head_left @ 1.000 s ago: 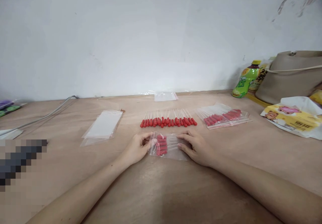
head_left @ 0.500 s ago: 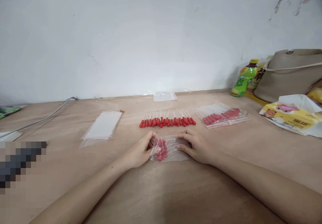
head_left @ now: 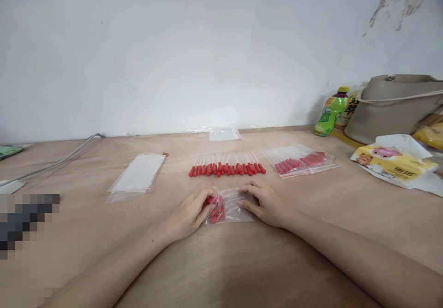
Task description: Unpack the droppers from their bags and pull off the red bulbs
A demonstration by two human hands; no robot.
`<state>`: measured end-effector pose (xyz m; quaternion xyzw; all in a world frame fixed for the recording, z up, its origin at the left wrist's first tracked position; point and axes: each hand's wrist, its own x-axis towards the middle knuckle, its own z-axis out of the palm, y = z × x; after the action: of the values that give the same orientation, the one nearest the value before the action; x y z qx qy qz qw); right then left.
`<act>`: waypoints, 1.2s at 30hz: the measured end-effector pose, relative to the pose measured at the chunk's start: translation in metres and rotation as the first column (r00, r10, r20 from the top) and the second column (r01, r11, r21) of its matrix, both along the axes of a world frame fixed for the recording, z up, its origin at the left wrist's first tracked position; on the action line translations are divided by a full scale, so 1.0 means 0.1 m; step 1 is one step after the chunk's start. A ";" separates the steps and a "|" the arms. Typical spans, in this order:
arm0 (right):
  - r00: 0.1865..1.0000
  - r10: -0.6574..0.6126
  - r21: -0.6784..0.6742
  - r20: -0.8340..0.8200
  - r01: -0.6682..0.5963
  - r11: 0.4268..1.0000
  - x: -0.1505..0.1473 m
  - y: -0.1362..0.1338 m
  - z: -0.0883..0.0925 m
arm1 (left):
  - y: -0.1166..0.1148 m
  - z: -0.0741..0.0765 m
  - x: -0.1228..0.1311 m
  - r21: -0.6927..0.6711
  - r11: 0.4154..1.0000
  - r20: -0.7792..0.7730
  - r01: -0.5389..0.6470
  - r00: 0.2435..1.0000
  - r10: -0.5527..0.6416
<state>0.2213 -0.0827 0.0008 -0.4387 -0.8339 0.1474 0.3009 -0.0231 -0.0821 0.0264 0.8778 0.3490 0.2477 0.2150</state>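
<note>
In front of me a clear plastic zip bag (head_left: 232, 209) lies on its side on the table, with several red-tipped sticks (head_left: 217, 215) inside, their tips bunched at its left end. My left hand (head_left: 192, 209) closes its fingers on that left end, partly behind the film. At the other end, my right hand (head_left: 265, 204) pinches the bag between thumb and fingers. Just beyond the hands runs a row of loose red-tipped sticks (head_left: 226, 168), pale shafts pointing away. Filled bags of the same sticks (head_left: 300, 160) rest to the right of the row.
Flat clear bags (head_left: 138, 173) are stacked to the left, and another bag pile (head_left: 224, 135) lies by the wall. At the right stand a green bottle (head_left: 331, 114), a beige handbag (head_left: 391, 107) and a yellow tissue pack (head_left: 394, 160). A grey cable (head_left: 65, 161) crosses the left side.
My left hand has shifted slightly left, its thumb sliding off the red tips toward the bag's left edge. The tips have moved left with it. My right hand keeps its pinch. The view shifts slightly.
</note>
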 end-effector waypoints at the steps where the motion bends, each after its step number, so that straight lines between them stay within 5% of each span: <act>1: 1.000 0.001 0.002 0.002 -0.001 1.000 0.00 0.00 0.00 | 0.01 0.02 0.00 0.007 1.000 -0.003 0.021 1.000 -0.021; 5: 1.000 0.001 -0.005 0.010 -0.001 1.000 0.00 0.01 -0.01 | 0.05 0.06 -0.03 -0.060 0.997 0.009 0.051 0.999 -0.051; 13: 1.000 0.021 0.000 0.009 -0.021 1.000 0.02 0.00 -0.02 | 0.17 -0.11 -0.10 -0.313 0.949 0.288 0.029 0.955 0.066; 20: 1.000 0.001 0.005 0.009 -0.001 1.000 0.02 0.00 -0.03 | 0.41 0.28 -0.52 -0.445 0.889 0.267 -0.112 0.930 0.251; 24: 1.000 0.012 0.012 0.005 -0.012 1.000 0.01 -0.01 -0.03 | 0.61 0.44 -0.92 -0.476 0.839 0.267 -0.263 0.866 0.423; 29: 1.000 0.007 0.034 0.013 -0.008 0.999 0.02 -0.01 -0.03 | 0.76 0.39 -1.21 -0.473 0.796 0.446 -0.377 0.677 0.586; 33: 1.000 0.013 0.043 0.016 -0.014 0.999 0.02 0.00 -0.03 | 0.86 0.24 -1.15 -0.414 0.769 0.557 -0.487 0.534 0.637; 36: 1.000 0.014 0.047 0.020 -0.015 0.999 0.02 0.00 -0.03 | 0.91 0.11 -0.97 -0.273 0.721 0.568 -0.637 0.498 0.655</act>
<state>0.2228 -0.0825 -0.0022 -0.4267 -0.8432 0.1254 0.3021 -0.1205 0.0092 0.0370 0.5438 0.5612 0.5830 0.2223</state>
